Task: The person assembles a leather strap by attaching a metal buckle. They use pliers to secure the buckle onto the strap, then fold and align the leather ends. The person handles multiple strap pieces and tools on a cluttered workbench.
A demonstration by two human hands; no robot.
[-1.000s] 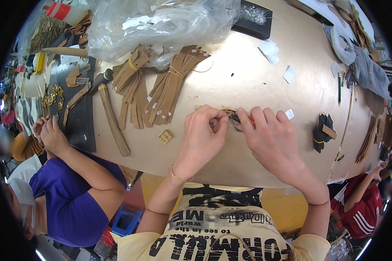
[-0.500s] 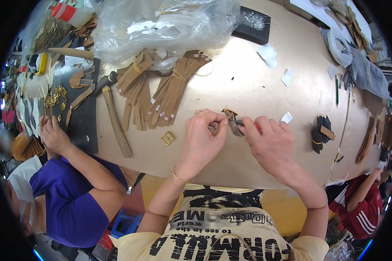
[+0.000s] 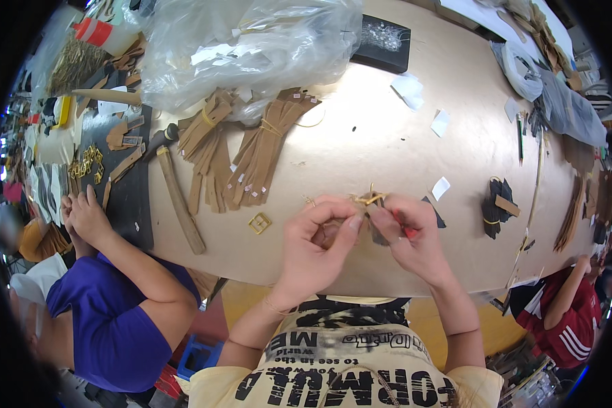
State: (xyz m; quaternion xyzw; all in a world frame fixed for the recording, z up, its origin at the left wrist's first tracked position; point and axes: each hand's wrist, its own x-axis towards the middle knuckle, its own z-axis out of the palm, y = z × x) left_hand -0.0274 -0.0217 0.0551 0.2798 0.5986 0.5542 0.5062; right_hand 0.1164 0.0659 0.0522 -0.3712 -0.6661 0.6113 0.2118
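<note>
My left hand (image 3: 317, 241) is closed, thumb against fingers, at the left side of a small gold buckle (image 3: 371, 198) with a prong. Below the buckle hangs a short dark strap piece (image 3: 378, 236), partly hidden by my fingers. My right hand (image 3: 415, 234) is closed at the buckle's right side, its thumb and fingertips at the strap. A red-handled tool (image 3: 409, 232) is tucked in the right palm; a dark part sticks out past the knuckles, and its kind cannot be made out. Another gold buckle (image 3: 259, 223) lies on the table left of my hands.
Bundled brown straps (image 3: 268, 146) and a wooden-handled hammer (image 3: 181, 200) lie to the left. Clear plastic bags (image 3: 251, 58) and a black box (image 3: 382, 44) are at the back. A black strap bundle (image 3: 500, 209) lies right. A co-worker's hand (image 3: 88, 214) is far left.
The right hand has turned, swinging the red-handled tool's dark end from the strap toward the right. Its fingers are now at the buckle. Both hands have come slightly nearer to me.
</note>
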